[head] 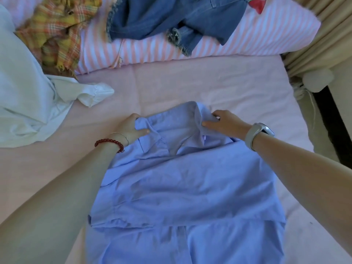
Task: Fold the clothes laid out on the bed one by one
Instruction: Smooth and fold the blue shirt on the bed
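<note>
A light blue collared shirt (182,187) lies on the pink bed sheet (190,82) in front of me, its sides folded in toward the middle. My left hand (131,126) grips the shirt's upper left corner near the shoulder. My right hand (222,122) pinches the collar area at the upper right. Both hands sit at the far end of the shirt, and its lower part runs out of view at the bottom.
A white garment (28,96) lies crumpled at the left. A yellow plaid cloth (59,29) and blue denim clothing (171,18) rest on a pink-striped duvet (247,35) at the back. Beige curtains (327,35) hang along the right side.
</note>
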### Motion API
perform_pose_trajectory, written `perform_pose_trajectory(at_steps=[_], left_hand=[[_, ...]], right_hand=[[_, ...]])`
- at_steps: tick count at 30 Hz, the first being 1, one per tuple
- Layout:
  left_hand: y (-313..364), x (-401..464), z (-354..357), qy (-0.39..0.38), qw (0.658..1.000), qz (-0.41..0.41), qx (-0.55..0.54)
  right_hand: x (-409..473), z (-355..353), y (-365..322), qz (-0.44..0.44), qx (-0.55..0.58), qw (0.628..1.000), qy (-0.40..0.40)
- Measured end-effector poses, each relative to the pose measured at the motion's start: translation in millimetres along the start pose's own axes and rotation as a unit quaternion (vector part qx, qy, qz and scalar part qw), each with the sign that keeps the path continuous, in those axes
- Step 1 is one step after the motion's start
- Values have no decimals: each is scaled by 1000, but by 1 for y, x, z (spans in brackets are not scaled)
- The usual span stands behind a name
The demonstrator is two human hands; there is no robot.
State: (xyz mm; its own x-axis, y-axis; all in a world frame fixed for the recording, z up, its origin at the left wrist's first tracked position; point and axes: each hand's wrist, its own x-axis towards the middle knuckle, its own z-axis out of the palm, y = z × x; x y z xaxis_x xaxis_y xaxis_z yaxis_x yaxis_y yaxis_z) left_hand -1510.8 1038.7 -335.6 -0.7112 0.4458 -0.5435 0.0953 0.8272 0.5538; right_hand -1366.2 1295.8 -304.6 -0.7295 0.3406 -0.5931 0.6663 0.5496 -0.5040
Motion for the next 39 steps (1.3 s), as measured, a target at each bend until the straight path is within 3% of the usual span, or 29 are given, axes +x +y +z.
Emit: perform_pose_trajectory(at_steps=[7, 13, 15, 19, 25, 27, 29, 31, 33, 35, 37, 39], left_hand=[[18, -36, -23, 68, 994, 48, -78], [19, -127, -30, 157, 978, 116, -71], [9, -173, -15, 169, 969, 179, -35], [-21, -251, 23, 102, 947, 289, 96], [-59, -327, 70, 126, 914, 341, 181], [-69, -350, 86, 78, 925, 316, 196], [-79, -362, 100, -21, 941, 248, 231], [-86, -367, 109, -162, 931, 159, 285], [-92, -362, 115, -246, 920, 88, 292], [-87, -353, 112, -188, 939, 99, 270], [-73, -339, 105, -72, 958, 146, 238], [-64, -323, 99, 25, 952, 195, 234]], right_hand=[[-53, -9, -10, -134, -153, 974, 100], [-132, 3, -1, -325, -225, 883, 255], [-161, 19, 11, -350, -221, 873, 259], [-215, 58, 48, -407, -249, 843, 248], [-289, 103, 84, -373, -366, 824, 218], [-313, 118, 93, -332, -406, 832, 182], [-333, 136, 101, -271, -457, 841, 100], [-349, 155, 108, -208, -490, 847, -10], [-357, 163, 105, -170, -489, 854, -54], [-351, 164, 95, -221, -442, 869, -14], [-337, 162, 78, -281, -398, 873, 38], [-320, 158, 64, -298, -399, 864, 77]])
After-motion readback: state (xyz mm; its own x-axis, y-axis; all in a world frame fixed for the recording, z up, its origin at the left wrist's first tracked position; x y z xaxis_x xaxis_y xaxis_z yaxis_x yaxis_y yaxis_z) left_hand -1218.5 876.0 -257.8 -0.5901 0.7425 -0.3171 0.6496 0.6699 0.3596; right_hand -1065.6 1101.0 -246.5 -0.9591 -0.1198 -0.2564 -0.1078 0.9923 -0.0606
